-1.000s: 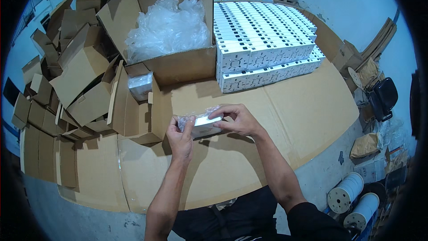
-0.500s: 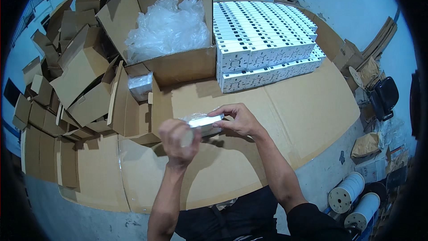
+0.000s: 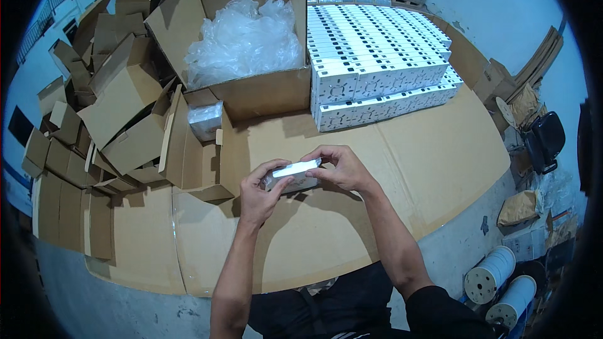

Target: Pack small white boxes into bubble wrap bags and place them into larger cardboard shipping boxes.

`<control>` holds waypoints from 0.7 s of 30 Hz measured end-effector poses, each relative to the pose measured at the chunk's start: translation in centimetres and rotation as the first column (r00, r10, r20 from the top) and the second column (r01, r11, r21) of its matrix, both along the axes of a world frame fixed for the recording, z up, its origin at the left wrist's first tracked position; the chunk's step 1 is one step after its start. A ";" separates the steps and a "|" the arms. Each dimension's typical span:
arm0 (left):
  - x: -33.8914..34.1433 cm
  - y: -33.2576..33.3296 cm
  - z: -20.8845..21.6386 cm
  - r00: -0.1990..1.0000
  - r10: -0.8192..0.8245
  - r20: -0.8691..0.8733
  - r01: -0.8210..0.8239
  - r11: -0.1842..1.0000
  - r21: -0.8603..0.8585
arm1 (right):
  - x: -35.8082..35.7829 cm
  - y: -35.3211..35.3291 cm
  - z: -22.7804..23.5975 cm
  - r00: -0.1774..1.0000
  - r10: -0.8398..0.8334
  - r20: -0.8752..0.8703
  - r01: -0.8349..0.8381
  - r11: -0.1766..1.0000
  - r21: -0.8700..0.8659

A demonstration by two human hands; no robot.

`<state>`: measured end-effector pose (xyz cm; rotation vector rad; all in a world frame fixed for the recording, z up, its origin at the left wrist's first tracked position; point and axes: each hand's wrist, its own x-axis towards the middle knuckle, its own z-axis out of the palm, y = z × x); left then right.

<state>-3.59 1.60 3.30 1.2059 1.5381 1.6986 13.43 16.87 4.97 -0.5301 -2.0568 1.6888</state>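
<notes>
Between my two hands is a small white box-shaped piece in clear plastic wrap (image 3: 295, 169), held above the cardboard-covered table. My left hand (image 3: 262, 191) pinches its left end, thumb in front and fingers behind. At the right end, the thumb and fingers of my right hand (image 3: 339, 168) grip it too. To the left of my left hand stands an open carton (image 3: 204, 172) with a plastic-wrapped pack (image 3: 205, 120) at its far end. Beyond my hands are stacked rows of white flat pieces with dark cutouts (image 3: 377, 78).
A large open carton (image 3: 267, 94) holds crumpled clear plastic bags (image 3: 245, 44). Empty cartons (image 3: 119, 113) pile up at the left. Cardboard (image 3: 433, 157) covers the table, its curved edge on the right. On the floor at the right are cable spools (image 3: 490, 274) and a black chair (image 3: 541, 141).
My left hand, blurred by motion before, now grips the left end of the wrapped white piece steadily. My right hand keeps its hold. The whole view has shifted slightly.
</notes>
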 end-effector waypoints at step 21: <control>3.2 -8.8 -1.4 0.498 -0.123 -0.858 -0.273 0.917 -0.290 | -3.0 4.4 3.9 0.965 -0.206 0.161 0.060 0.774 0.631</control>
